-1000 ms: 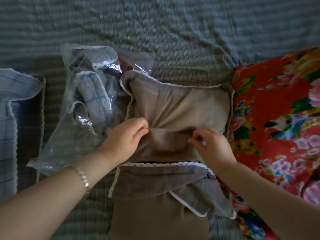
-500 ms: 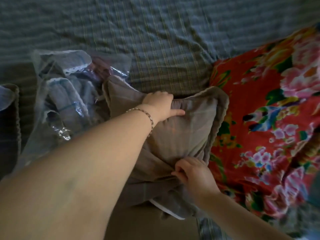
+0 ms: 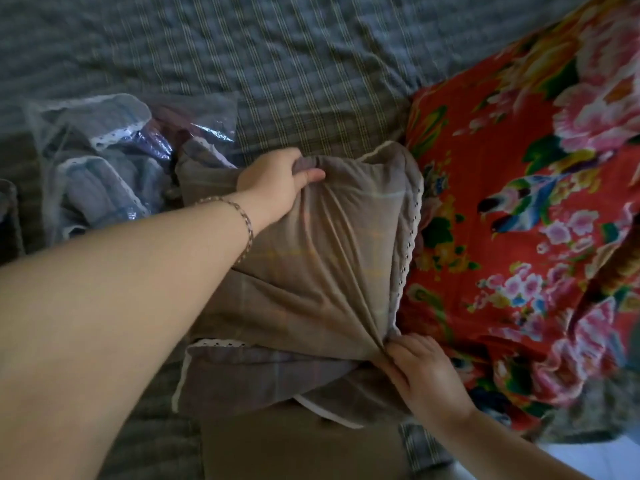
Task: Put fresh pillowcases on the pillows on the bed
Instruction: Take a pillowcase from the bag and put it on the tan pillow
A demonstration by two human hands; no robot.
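Observation:
A brown pillowcase (image 3: 332, 251) with white lace trim covers the far part of a tan pillow (image 3: 298, 445), whose near end sticks out bare. My left hand (image 3: 277, 181) reaches across and grips the pillowcase at its far edge, thumb on top. My right hand (image 3: 422, 372) pinches a bunch of the pillowcase at its near right corner, and the cloth is pulled into taut folds between the two hands. The pillowcase's open hem lies folded back near me.
A clear plastic bag (image 3: 100, 168) with blue-grey lace-trimmed linen lies to the left. A red floral quilt (image 3: 526, 237) is bunched on the right, touching the pillowcase. Grey checked bedsheet (image 3: 277, 57) stretches beyond. Pale floor shows at the bottom right corner.
My left hand has moved from the middle of the pillowcase to its far edge. My right hand slid to the near right corner and pulled the cloth taut. The view shifted left.

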